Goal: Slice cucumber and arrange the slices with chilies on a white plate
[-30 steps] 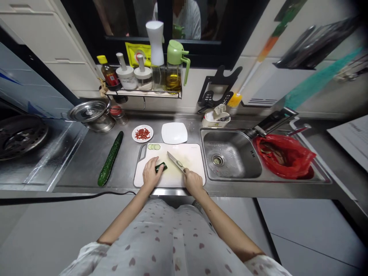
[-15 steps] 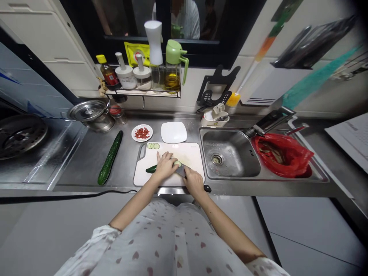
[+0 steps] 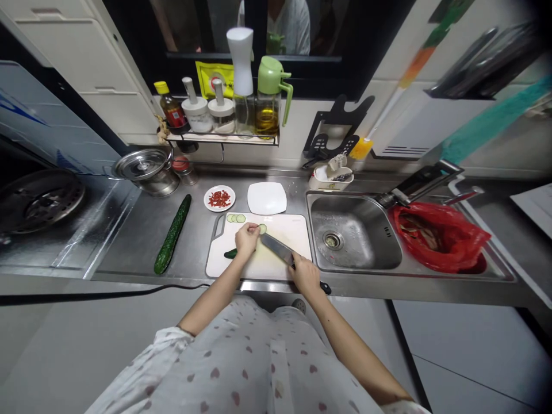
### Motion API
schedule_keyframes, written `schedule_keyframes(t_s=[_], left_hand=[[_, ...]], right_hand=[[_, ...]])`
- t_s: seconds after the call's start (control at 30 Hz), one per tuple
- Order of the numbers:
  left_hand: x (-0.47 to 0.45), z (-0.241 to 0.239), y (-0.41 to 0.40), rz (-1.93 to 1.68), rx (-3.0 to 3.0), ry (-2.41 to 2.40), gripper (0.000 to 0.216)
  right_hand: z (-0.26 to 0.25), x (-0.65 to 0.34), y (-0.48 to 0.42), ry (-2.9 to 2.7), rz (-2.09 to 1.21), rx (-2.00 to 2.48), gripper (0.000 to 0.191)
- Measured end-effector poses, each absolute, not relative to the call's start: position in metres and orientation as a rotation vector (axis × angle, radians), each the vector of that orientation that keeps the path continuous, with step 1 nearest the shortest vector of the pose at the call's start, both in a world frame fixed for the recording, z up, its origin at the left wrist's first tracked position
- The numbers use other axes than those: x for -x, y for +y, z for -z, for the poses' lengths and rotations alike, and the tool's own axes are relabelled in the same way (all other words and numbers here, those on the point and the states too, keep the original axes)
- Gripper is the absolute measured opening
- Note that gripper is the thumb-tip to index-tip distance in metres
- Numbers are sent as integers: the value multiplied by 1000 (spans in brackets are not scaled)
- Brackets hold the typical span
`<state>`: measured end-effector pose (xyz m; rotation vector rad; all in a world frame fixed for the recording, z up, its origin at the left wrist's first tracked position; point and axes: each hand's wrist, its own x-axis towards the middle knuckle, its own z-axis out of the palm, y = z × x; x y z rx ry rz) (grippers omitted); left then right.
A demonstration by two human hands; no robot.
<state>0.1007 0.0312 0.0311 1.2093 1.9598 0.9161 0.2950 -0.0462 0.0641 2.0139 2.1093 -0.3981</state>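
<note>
Head view. My left hand (image 3: 247, 238) pinches a cucumber slice (image 3: 262, 229), fingertips pressed together, over the far half of the cutting board (image 3: 297, 233). The cucumber stub (image 3: 230, 253) lies on the board just beside that hand. My right hand (image 3: 305, 275) is closed around the knife (image 3: 278, 250). Its blade is low over the board and points toward the left hand, so the edge is best kept turned away from those fingers. Two cut slices (image 3: 236, 218) sit at the board's far edge. The steel counter (image 3: 129, 241) carries a whole cucumber (image 3: 173, 233), a chili dish (image 3: 219, 198) and a white plate (image 3: 267, 198). The sink (image 3: 353, 253) and a red bag (image 3: 435, 236) lie to the right.
</note>
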Motion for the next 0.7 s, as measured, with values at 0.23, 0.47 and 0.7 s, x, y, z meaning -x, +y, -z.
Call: schedule_keyframes(t_s=[0.23, 0.47, 0.7], left_hand=[[-62, -9, 64, -832, -1085, 2170, 17], [-45, 3, 81, -709, -1191, 2283, 16], [-39, 7, 75, -602, -1365, 2329, 21]], right_hand=[[-63, -300, -42, 2067, 448, -2050, 29], [-63, -300, -40, 2082, 469, -2066, 32], [-67, -300, -38, 2068, 498, -2051, 33]])
